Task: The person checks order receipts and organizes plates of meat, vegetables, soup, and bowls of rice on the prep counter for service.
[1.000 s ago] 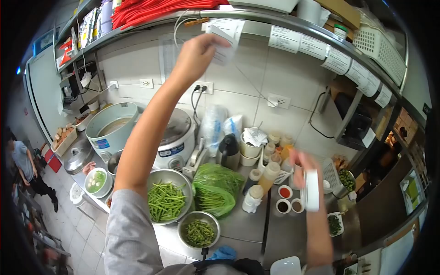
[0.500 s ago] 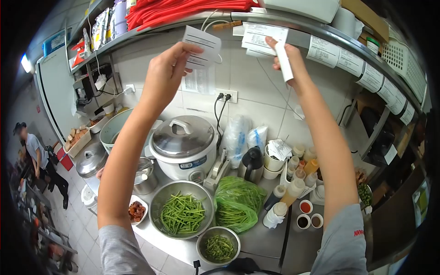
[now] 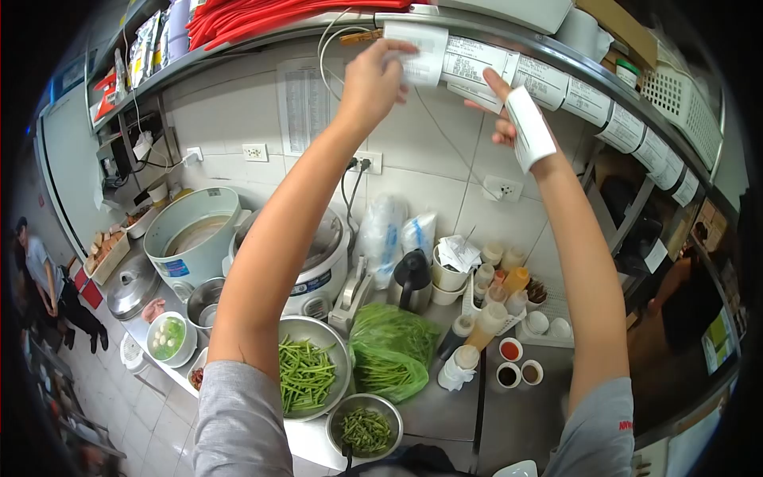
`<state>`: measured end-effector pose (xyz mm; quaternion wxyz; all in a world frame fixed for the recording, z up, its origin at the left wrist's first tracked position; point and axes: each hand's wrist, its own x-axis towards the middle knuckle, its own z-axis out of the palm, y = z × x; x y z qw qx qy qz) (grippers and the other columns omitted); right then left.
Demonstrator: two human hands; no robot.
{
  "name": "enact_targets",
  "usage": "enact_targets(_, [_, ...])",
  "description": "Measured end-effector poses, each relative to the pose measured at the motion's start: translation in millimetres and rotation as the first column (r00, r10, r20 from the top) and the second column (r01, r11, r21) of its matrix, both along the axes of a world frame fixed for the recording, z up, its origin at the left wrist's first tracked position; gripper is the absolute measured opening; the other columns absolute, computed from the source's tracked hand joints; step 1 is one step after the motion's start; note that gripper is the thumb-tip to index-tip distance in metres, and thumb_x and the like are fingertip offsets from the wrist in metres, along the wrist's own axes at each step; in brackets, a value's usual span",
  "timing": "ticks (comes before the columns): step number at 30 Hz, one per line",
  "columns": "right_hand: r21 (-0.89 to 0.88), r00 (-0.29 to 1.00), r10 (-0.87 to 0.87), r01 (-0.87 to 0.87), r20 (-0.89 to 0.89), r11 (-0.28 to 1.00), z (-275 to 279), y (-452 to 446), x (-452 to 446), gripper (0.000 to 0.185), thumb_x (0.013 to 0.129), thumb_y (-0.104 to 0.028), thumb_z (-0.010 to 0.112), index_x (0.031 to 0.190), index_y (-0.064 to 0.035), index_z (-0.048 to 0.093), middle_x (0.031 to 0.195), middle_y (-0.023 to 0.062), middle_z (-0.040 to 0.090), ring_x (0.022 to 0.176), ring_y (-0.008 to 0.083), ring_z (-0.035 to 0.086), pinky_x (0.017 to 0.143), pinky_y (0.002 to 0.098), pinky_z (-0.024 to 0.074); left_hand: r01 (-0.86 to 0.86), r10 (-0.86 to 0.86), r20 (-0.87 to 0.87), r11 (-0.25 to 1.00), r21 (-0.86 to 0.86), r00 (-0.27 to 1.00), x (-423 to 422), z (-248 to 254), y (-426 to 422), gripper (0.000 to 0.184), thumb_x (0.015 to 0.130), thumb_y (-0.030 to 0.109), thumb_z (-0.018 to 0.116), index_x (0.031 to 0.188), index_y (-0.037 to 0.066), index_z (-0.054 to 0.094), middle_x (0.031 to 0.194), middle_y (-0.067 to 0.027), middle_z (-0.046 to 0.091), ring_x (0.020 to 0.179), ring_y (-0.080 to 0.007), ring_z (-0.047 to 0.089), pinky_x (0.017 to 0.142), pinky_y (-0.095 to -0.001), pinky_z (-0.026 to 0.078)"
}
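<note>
Both my arms reach up to the metal shelf edge. My left hand [image 3: 375,83] pinches a printed order slip [image 3: 423,65], which lies against the rail at the left end of a row of slips. My right hand [image 3: 507,119] has another white slip [image 3: 531,133] tucked against its thumb side. Its raised finger is at the lower edge of a neighbouring order slip [image 3: 470,63]; whether it touches is unclear. More printed slips [image 3: 542,79] hang along the rail to the right.
Below stand a rice cooker [image 3: 314,282], a colander of green beans [image 3: 343,358], a green bag of vegetables [image 3: 393,350], a small bowl of cut greens [image 3: 393,409] and sauce bottles [image 3: 486,322]. Red bundles [image 3: 278,17] lie on the shelf. A person [image 3: 52,278] stands far left.
My left hand has moved right, bringing its slip from open air to the rail. My right hand has come slightly lower, its finger now raised. The view has shifted.
</note>
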<state>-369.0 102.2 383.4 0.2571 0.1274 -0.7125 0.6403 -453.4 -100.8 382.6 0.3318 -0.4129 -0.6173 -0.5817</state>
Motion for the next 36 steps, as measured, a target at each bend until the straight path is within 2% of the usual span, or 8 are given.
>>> enact_targets(5, [0.177,0.983,-0.165,0.149,0.079,0.973,-17.9,7.7,25.5,0.075,0.076,-0.049,0.069,0.124,0.0052,0.050,0.109,0.0215,0.061,0.080,0.0103,0.064,0.044,0.0210,0.0502,-0.049,0.051,0.137,0.999,-0.020,0.989,-2.5,-5.5,4.6,0.030,0.082,0.008,0.046,0.110,-0.001,0.056,0.065,-0.0014,0.051,0.050,-0.0084,0.050,0.046,-0.0255,0.049])
enact_targets(11, [0.167,0.982,-0.084,0.056,0.167,0.984,-56.7,-2.3,59.5,0.060,0.083,-0.041,0.064,0.123,0.0014,0.052,0.095,0.0154,0.066,0.054,0.0099,0.059,0.041,0.0199,0.0486,-0.119,0.111,0.092,0.988,0.094,0.990,-4.9,25.0,24.3,0.034,0.081,0.008,0.048,0.114,-0.001,0.053,0.065,-0.0089,0.059,0.050,-0.0119,0.055,0.048,-0.0281,0.051])
enact_targets(14, [0.154,0.976,0.000,-0.034,0.219,0.988,-105.8,-9.7,81.9,0.044,0.086,-0.031,0.063,0.119,-0.0020,0.056,0.086,0.0108,0.067,0.057,0.0098,0.060,0.045,0.0212,0.0479,-0.399,0.405,-0.220,0.914,0.072,0.888,-12.7,9.4,16.7,0.033,0.083,0.008,0.048,0.115,0.003,0.054,0.063,-0.0084,0.058,0.050,-0.0126,0.056,0.049,-0.0289,0.051])
enact_targets(19, [0.345,0.954,-0.033,-0.075,0.297,0.935,-147.6,-21.5,136.9,0.028,0.088,-0.022,0.060,0.111,-0.0064,0.063,0.085,0.0067,0.068,0.066,0.0083,0.060,0.054,0.0228,0.0444,-0.373,0.373,-0.229,0.927,0.046,0.899,-6.4,-2.8,16.2,0.025,0.087,0.010,0.048,0.109,0.006,0.061,0.060,-0.0070,0.058,0.047,-0.0142,0.058,0.049,-0.0294,0.051])
enact_targets(27, [0.177,0.910,0.000,-0.081,0.414,0.981,-162.5,-13.4,175.8,0.026,0.090,-0.023,0.057,0.109,-0.0061,0.064,0.080,0.0035,0.066,0.059,0.0028,0.052,0.043,0.0192,0.0425,-0.595,0.620,-0.137,0.782,0.187,0.772,-4.1,12.6,27.4,0.021,0.086,0.022,0.055,0.104,0.013,0.062,0.063,-0.0102,0.063,0.063,-0.0270,0.063,0.064,-0.0382,0.051])
enact_targets(30, [0.175,0.918,-0.001,-0.074,0.396,0.982,-164.3,-6.7,184.6,0.026,0.090,-0.024,0.056,0.108,-0.0059,0.064,0.079,0.0035,0.066,0.056,0.0025,0.051,0.041,0.0189,0.0411,-0.707,0.706,-0.086,0.707,0.019,0.703,16.9,10.1,21.4,0.026,0.085,0.028,0.058,0.108,0.017,0.059,0.077,-0.0122,0.065,0.075,-0.0326,0.063,0.070,-0.0410,0.048])
enact_targets(33, [0.127,0.936,-0.002,-0.046,0.353,0.991,-163.3,7.2,189.2,0.026,0.091,-0.023,0.055,0.107,-0.0048,0.064,0.079,0.0046,0.065,0.054,0.0022,0.050,0.039,0.0185,0.0395,-0.836,0.833,-0.225,0.537,0.110,0.506,14.5,2.4,18.9,0.030,0.085,0.031,0.059,0.111,0.017,0.056,0.087,-0.0126,0.061,0.077,-0.0315,0.061,0.067,-0.0403,0.048])
enact_targets(36, [0.022,0.940,0.008,-0.016,0.340,1.000,-159.2,23.4,190.8,0.026,0.092,-0.022,0.054,0.108,-0.0040,0.063,0.077,0.0053,0.064,0.052,0.0018,0.049,0.037,0.0182,0.0382,-0.785,0.796,-0.266,0.595,0.173,0.544,54.5,-21.7,10.7,0.031,0.084,0.032,0.060,0.110,0.014,0.056,0.089,-0.0119,0.056,0.079,-0.0300,0.058,0.066,-0.0409,0.047])
